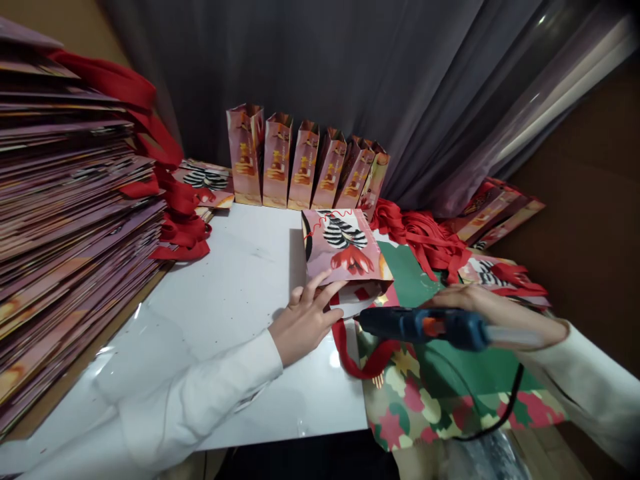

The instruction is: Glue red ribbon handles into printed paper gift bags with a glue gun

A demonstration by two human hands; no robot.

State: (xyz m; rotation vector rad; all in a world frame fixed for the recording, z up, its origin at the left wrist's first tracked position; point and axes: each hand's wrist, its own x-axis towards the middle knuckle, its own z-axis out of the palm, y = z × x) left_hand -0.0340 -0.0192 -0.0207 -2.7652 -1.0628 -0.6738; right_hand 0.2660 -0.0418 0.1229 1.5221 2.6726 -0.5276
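Observation:
A pink paper bag with a zebra-striped picture and a red flower lies on the white table, its opening facing me. My left hand rests at the bag's open edge, fingers spread over its lower left corner. From that opening a red ribbon curves down and to the right. My right hand is wrapped round a dark blue glue gun with an orange part. The gun's nozzle points left, close to the ribbon and the bag's mouth.
Several upright bags stand in a row at the back. A tall stack of flat bags fills the left side. Red ribbons lie at right, behind a green patterned sheet. The gun's black cord hangs at lower right.

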